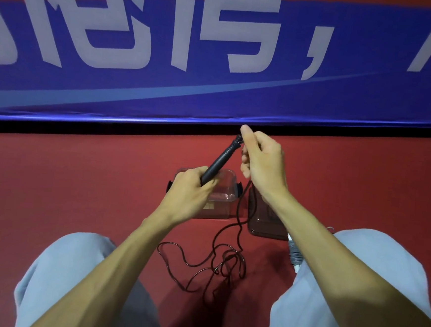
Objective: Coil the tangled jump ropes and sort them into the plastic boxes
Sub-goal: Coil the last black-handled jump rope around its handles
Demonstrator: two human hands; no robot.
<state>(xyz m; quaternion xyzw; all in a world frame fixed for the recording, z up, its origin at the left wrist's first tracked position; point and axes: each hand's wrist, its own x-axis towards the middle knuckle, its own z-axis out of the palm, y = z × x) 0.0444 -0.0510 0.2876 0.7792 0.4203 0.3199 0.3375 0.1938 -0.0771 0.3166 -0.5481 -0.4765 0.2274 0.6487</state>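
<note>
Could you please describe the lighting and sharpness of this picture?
Head view: dim lighting; lettering on the banner looks soft and its lower edge bows with lens distortion; the clear box blends into the red floor; the rope is thin yet traceable.

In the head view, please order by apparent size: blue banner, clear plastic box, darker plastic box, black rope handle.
1. The blue banner, by far the largest.
2. The clear plastic box and the darker plastic box: they look alike and both are partly hidden, so unranked.
3. The black rope handle.

Head view, single, wide-angle: worn on head, faces forward and down; close above left hand (189, 189) and right hand (263, 164); red floor (79, 178) below, blue banner (214, 93) ahead.
</note>
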